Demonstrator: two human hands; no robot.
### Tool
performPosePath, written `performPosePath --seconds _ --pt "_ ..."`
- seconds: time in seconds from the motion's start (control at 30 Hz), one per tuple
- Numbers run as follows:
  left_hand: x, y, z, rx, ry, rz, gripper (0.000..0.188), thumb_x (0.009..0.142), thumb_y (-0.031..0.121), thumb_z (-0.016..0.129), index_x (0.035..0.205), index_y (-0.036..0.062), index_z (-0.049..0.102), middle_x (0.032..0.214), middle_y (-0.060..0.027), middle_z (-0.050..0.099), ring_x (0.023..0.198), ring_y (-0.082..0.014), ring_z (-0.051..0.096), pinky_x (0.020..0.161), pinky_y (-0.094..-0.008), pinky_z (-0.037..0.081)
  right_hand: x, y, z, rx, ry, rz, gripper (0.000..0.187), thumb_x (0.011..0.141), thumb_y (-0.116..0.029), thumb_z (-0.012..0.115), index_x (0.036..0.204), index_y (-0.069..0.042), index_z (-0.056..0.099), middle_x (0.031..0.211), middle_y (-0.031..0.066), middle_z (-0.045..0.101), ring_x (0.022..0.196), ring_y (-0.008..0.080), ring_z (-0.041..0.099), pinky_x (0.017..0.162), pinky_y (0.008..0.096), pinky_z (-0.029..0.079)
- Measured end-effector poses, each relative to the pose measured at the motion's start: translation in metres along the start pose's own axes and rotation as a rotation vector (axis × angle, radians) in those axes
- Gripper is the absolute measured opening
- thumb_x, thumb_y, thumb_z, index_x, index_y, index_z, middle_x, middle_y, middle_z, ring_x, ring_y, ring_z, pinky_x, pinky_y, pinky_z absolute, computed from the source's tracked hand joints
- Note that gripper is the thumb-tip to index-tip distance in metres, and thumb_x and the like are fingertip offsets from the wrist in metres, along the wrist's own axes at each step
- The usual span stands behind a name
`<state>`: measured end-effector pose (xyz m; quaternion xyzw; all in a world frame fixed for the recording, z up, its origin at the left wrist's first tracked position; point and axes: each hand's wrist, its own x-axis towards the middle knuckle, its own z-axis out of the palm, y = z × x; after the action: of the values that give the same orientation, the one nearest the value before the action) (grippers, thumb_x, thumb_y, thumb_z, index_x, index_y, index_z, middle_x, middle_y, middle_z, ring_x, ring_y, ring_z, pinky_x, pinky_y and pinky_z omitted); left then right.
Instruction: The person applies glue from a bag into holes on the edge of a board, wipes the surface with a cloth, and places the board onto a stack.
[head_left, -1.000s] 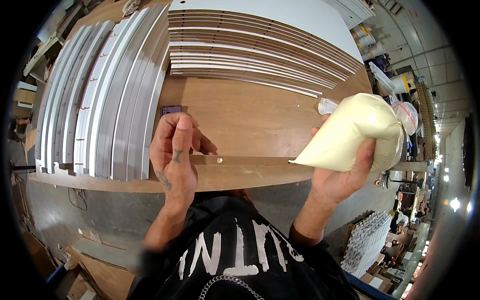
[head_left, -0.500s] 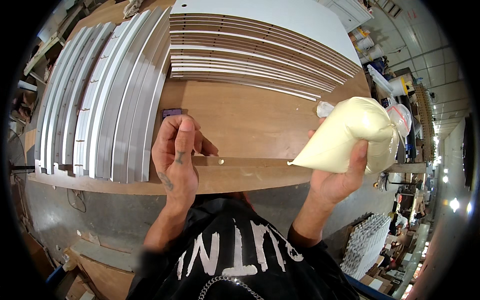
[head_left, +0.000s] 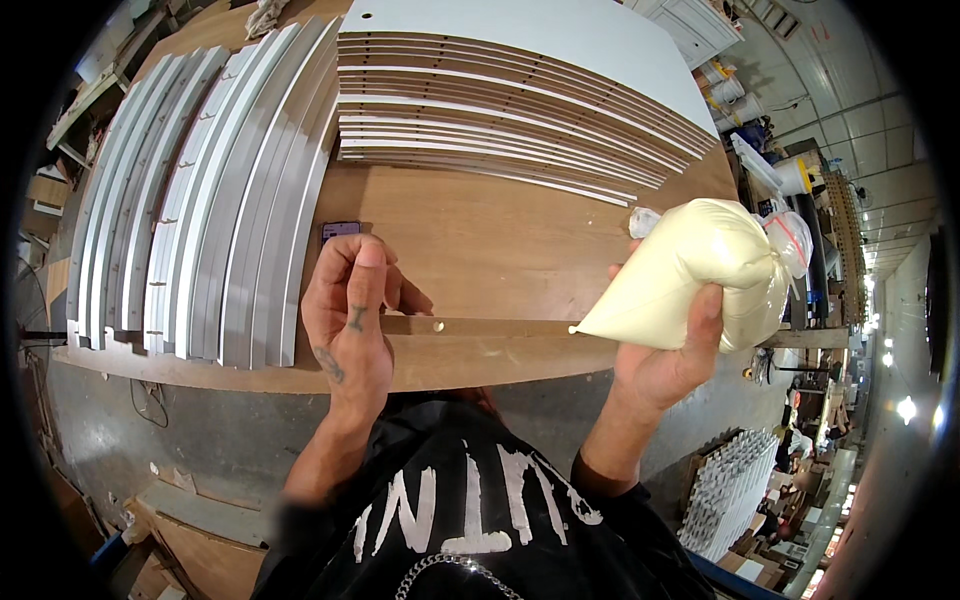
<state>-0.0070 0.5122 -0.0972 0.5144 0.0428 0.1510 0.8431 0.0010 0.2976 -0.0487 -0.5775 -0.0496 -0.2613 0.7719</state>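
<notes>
My left hand (head_left: 352, 305) is closed, thumb over curled fingers, on the near end of a narrow brown wooden strip (head_left: 490, 327). The strip runs right across the worktable's front part, and a small pale dab marks it just past my fingers. In my right hand (head_left: 665, 365) is a plump, clear plastic bag of cream-coloured glue-like paste (head_left: 680, 275), knotted at its right end. Its pointed tip, with a small pale bead on it, hangs over the strip's right part. Whether the tip touches the wood, I cannot tell.
White-faced panels with brown edges (head_left: 500, 100) lie stacked at the back of the wooden table (head_left: 470, 230). Long white and grey boards (head_left: 210, 200) stand in a row at the left. A purple phone (head_left: 341, 230) lies behind my left hand; a whitish crumpled piece (head_left: 643, 221) is behind the bag.
The bag and my right hand have shifted slightly left and down, and the bag's tip has moved a little left along the strip. My left hand keeps its hold.
</notes>
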Motion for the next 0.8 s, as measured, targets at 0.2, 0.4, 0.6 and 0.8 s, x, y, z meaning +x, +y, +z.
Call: performPosePath --seconds 0.2,0.4,0.6,0.8 --pt "0.0 0.0 0.001 -0.013 0.01 0.003 0.023 0.1 0.022 0.05 0.091 0.0012 0.054 0.068 -0.0011 0.046 0.055 -0.0108 0.054 0.052 -0.0253 0.048 0.0 -0.002 0.004 -0.042 -0.011 -0.007 0.06 0.09 -0.037 0.056 0.137 -0.002 0.04 0.122 0.018 0.056 0.099 0.0344 0.063 0.073 0.0482 0.058" --pt "-0.002 -0.002 0.003 -0.008 0.037 0.006 0.026 0.099 0.026 0.051 0.09 0.0022 0.054 0.065 -0.0009 0.044 0.053 -0.0111 0.052 0.051 -0.0247 0.047 -0.001 0.006 -0.004 -0.138 0.106 -0.048 0.059 0.089 -0.034 0.059 0.136 -0.003 0.041 0.122 0.0173 0.056 0.101 0.032 0.062 0.076 0.0486 0.057" --pt "-0.001 -0.001 0.012 0.006 0.141 0.047 0.031 0.1 0.031 0.048 0.089 0.0025 0.055 0.06 -0.0004 0.042 0.05 -0.011 0.05 0.05 -0.0236 0.044 0.024 -0.011 -0.025 -0.098 0.302 -0.12 0.056 0.09 -0.034 0.059 0.134 -0.003 0.043 0.118 0.0163 0.058 0.099 0.0315 0.063 0.078 0.0491 0.056" --pt "-0.001 -0.003 0.034 0.113 0.333 0.118 0.039 0.103 0.035 0.037 0.087 0.0037 0.053 0.06 0.0012 0.037 0.05 -0.0063 0.039 0.044 -0.0195 0.034 0.055 -0.049 -0.076 -0.046 0.128 -0.067 0.061 0.091 -0.044 0.056 0.134 -0.003 0.042 0.118 0.0179 0.059 0.098 0.0329 0.063 0.072 0.0454 0.055"
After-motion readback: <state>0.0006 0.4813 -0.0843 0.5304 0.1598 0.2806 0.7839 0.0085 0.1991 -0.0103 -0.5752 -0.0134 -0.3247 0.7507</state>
